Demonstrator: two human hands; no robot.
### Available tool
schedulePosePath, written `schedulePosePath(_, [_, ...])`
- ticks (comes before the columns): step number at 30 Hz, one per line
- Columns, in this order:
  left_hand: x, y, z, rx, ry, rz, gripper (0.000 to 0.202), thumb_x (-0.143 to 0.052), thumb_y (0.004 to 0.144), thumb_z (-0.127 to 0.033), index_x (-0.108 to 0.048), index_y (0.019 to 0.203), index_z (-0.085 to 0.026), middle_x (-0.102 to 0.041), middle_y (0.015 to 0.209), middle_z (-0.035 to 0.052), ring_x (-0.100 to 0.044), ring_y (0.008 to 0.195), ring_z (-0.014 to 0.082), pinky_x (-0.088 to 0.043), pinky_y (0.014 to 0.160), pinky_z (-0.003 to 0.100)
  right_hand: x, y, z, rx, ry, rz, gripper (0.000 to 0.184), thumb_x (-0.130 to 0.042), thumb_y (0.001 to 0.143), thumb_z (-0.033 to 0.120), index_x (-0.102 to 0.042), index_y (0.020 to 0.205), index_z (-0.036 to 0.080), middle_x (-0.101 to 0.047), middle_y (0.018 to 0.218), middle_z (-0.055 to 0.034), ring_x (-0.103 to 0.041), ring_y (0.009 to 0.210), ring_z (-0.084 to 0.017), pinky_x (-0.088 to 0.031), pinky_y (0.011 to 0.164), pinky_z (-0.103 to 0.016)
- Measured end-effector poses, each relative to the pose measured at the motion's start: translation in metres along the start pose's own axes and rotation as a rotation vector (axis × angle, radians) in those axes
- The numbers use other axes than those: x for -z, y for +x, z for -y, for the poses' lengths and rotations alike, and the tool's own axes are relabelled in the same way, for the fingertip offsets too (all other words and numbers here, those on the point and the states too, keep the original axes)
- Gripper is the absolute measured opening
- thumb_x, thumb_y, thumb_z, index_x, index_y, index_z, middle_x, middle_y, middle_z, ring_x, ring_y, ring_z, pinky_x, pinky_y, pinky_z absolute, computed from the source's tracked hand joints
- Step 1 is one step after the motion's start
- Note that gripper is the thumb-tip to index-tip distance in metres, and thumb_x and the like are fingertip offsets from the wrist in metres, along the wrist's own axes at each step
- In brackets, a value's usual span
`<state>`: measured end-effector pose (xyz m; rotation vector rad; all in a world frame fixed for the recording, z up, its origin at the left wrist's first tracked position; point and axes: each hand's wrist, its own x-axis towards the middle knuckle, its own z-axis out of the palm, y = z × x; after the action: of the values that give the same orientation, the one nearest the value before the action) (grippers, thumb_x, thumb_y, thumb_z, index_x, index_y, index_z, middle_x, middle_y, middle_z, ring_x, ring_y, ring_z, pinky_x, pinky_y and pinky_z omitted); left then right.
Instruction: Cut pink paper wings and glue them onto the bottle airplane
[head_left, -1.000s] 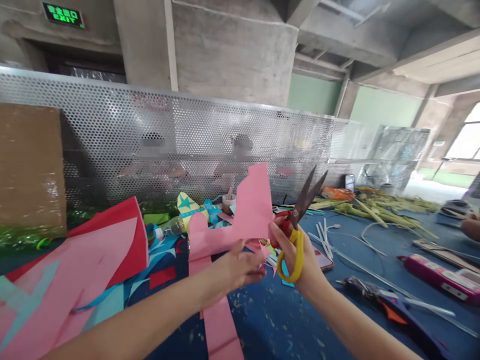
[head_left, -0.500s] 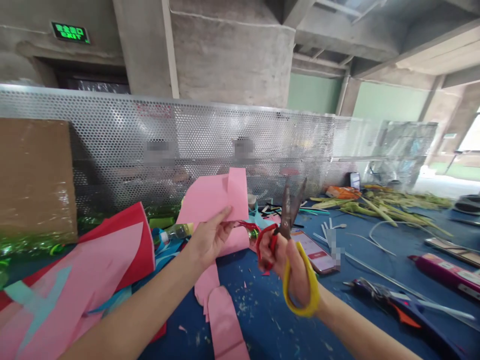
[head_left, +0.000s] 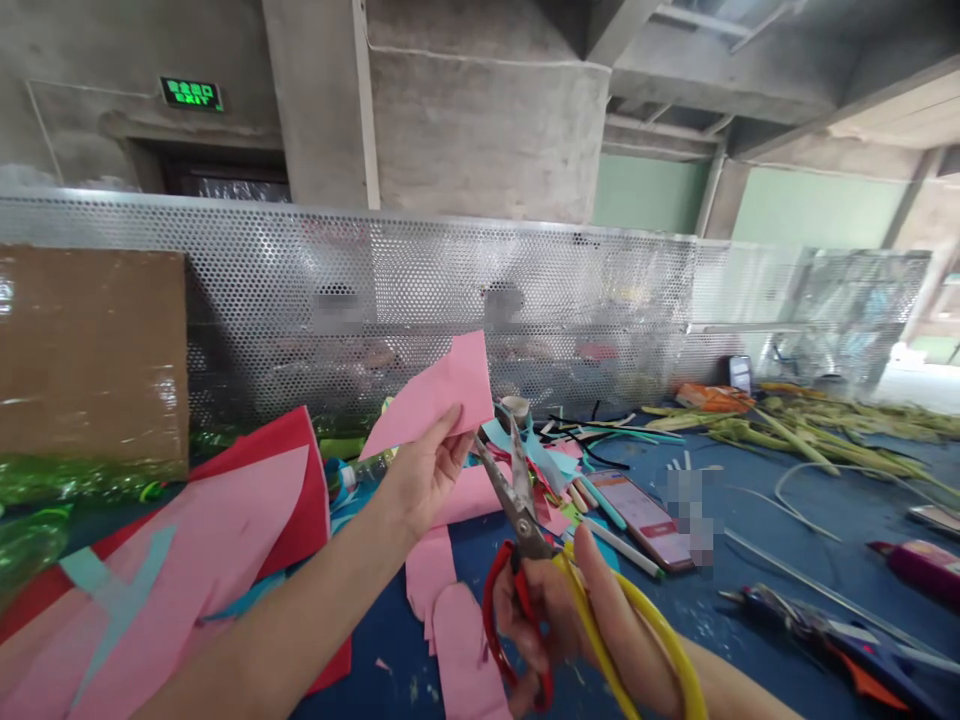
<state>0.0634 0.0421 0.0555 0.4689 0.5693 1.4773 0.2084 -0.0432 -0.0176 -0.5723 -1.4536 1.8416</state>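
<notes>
My left hand [head_left: 422,473] pinches a small piece of pink paper [head_left: 442,390] and holds it up above the blue table [head_left: 787,520]. My right hand [head_left: 570,625] grips a pair of scissors [head_left: 525,540] with one red and one yellow handle loop. The blades stand slightly apart and point up and left, their tips just below the pink paper. Larger pink paper offcuts [head_left: 457,640] lie on the table under my hands.
Big red and pink sheets [head_left: 195,530] cover the left. A phone [head_left: 645,510], pens and coloured scraps lie mid-table. Green plant stalks [head_left: 810,430] and a glue gun [head_left: 810,625] are on the right. A perforated metal screen [head_left: 420,300] and cardboard box [head_left: 90,360] stand behind.
The scissors have come down and toward me, their blades swinging from upright to pointing left at the paper. My left hand now holds a smaller, turned piece of pink paper.
</notes>
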Motion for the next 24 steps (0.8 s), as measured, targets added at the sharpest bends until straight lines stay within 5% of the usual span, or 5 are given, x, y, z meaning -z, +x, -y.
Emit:
schedulePosePath(8, [-0.0002,-0.0008,0.0004,-0.041,-0.004,0.009,0.024,-0.053,0.088,0.004,-0.068,0.095,-0.013,-0.074,0.070,0.0008,-0.070,0.058,0.0095,-0.059,0.058,0.015,0.0002,-0.0037,0.0069,-0.019,-0.023,-0.039,0.079,-0.027,0.065,0.093,-0.065,0.071,0.024,-0.042,0.062,0.0005,-0.044,0.050,-0.016,-0.050,0.057,-0.035])
schedulePosePath(18, [-0.0004,-0.0021,0.0033,-0.071,-0.003,0.020,0.028,-0.050,0.088,0.005,-0.066,0.071,-0.010,-0.072,0.062,0.0017,-0.068,0.052,0.0095,-0.058,0.052,0.016,0.0021,-0.0012,0.0059,-0.077,-0.033,-0.073,0.087,-0.027,0.060,0.097,-0.065,0.073,0.019,-0.041,0.055,0.0027,-0.047,0.047,-0.013,-0.052,0.058,-0.029])
schedulePosePath(24, [-0.0013,-0.0044,0.0005,-0.095,-0.017,0.029,0.026,-0.050,0.088,0.006,-0.067,0.074,-0.009,-0.074,0.065,0.0029,-0.070,0.054,0.0102,-0.059,0.054,0.017,0.0014,-0.0034,0.0071,-0.056,-0.056,-0.048,0.089,-0.021,0.065,0.095,-0.064,0.079,0.019,-0.041,0.058,0.0017,-0.048,0.051,-0.015,-0.052,0.060,-0.033])
